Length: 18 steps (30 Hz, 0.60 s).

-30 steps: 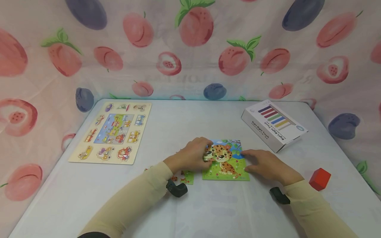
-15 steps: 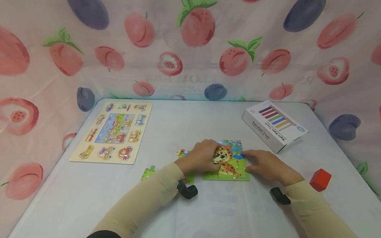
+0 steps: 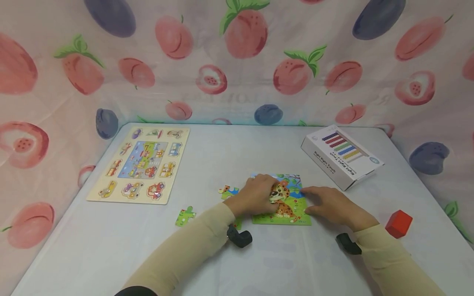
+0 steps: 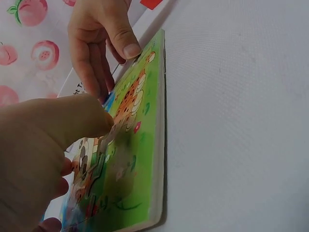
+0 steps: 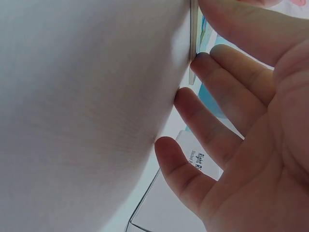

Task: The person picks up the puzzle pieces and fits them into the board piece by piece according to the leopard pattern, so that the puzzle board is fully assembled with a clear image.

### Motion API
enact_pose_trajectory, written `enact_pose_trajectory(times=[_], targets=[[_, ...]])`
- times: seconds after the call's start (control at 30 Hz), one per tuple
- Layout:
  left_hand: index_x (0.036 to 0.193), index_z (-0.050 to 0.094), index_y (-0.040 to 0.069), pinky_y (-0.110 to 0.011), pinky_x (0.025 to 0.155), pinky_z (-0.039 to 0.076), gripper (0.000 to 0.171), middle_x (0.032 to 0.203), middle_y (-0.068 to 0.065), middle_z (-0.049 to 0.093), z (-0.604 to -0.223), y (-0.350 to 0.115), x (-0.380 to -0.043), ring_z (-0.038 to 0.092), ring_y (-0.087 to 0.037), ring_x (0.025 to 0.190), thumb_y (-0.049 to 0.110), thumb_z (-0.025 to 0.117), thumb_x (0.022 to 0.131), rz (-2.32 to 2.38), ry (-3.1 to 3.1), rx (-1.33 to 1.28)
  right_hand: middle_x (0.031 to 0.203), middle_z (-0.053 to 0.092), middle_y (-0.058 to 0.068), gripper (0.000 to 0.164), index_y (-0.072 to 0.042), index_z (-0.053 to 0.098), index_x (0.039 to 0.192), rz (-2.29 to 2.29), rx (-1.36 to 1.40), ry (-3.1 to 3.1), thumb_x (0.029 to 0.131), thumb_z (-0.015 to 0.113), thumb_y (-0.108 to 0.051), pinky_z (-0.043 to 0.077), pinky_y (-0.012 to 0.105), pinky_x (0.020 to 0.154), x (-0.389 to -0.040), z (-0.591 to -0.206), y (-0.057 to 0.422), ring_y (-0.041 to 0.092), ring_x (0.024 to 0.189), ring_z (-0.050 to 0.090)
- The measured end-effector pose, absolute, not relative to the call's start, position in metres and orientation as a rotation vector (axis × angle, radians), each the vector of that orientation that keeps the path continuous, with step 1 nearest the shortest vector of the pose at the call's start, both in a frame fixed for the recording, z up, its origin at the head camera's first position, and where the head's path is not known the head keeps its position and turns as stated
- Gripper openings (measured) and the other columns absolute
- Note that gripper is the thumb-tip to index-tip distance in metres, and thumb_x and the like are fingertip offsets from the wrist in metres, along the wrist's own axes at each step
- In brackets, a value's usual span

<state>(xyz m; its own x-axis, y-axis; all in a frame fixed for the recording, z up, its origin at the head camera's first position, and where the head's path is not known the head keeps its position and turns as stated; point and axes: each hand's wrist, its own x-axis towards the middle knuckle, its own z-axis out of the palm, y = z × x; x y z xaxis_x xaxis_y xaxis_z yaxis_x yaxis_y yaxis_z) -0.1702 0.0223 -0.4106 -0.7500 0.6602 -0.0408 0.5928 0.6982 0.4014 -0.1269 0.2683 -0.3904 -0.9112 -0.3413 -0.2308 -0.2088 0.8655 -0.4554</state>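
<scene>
A square leopard puzzle board (image 3: 299, 211), with a leopard on green grass under blue sky, lies flat on the table. My left hand (image 3: 256, 193) is over its left half, holding a puzzle piece (image 4: 86, 157) with part of the leopard's face between thumb and fingers, low against the board. In the left wrist view the thumb is bent over the piece's near side. My right hand (image 3: 331, 205) rests at the board's right edge, fingers and thumb spread and fairly straight, with fingertips at the edge.
Left of the board lie loose puzzle pieces, one green (image 3: 185, 216), one blue and orange (image 3: 228, 191), another partly hidden by the left wrist. A wooden vehicle puzzle (image 3: 90, 196) lies at back left. A white box (image 3: 329, 168) stands back right, a red block (image 3: 398, 224) beside the right sleeve.
My left hand has moved right with the puzzle piece, from the board's left edge to over the leopard's face, uncovering loose pieces behind it. My right hand has stayed at the board's right edge.
</scene>
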Motion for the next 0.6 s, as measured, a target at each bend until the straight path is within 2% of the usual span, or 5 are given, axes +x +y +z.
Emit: enact_pose_trajectory(times=[0.6], targets=[[0.141, 0.053, 0.011, -0.042, 0.098, 0.040, 0.068, 0.135, -0.003, 0.057, -0.4119, 0.0286, -0.1690, 0.049, -0.020, 0.124, 0.045, 0.072, 0.086, 0.471, 2.751, 0.996, 0.143, 0.052, 0.024, 0.060, -0.003, 0.056, 0.140, -0.614, -0.429, 2.743, 0.087, 0.078, -0.021, 0.034, 0.063, 0.106, -0.1264, -0.3907, 0.2688, 0.048, 0.133, 0.042]])
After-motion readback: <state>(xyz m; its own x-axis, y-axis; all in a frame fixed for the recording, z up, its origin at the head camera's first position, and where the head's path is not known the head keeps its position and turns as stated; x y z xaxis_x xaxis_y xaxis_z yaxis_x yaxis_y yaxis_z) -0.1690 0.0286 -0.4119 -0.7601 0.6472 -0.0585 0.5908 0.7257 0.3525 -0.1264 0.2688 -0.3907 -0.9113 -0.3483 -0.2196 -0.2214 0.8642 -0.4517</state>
